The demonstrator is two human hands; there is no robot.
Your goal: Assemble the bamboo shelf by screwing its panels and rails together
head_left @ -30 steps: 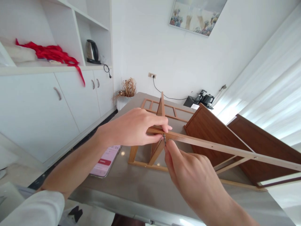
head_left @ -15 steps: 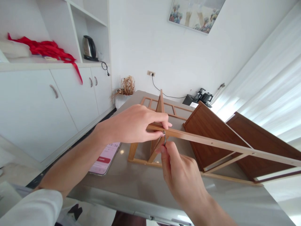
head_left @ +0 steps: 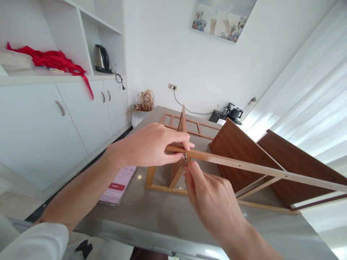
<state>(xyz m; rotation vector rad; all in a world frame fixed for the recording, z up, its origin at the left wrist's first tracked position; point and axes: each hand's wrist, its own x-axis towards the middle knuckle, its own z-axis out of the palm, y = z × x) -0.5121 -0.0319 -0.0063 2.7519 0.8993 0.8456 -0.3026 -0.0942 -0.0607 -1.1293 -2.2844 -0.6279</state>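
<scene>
A wooden shelf frame stands on its side on the table, its long rail (head_left: 217,158) running from the middle to the right edge. My left hand (head_left: 149,146) pinches the rail's near end, fingers over the top and thumb by a bolt hole. Between thumb and forefinger, my right hand (head_left: 214,198) grips a small bent metal hex key (head_left: 185,159). The key's upper end meets the rail beside my left thumb; the bolt head itself is too small to make out. Brown shelf boards (head_left: 238,155) slope between the frame's sides.
A phone (head_left: 118,186) lies on the grey table (head_left: 162,213) by my left forearm. Behind the frame lies another wooden ladder-like frame (head_left: 199,128). A black kettle set (head_left: 234,112) stands at the far right corner, and dried plants in a white pot (head_left: 139,117) stand beyond the table.
The hex key has turned slightly in my right hand, which stays close under the rail. My left hand keeps its hold, while the whole view has shifted a little.
</scene>
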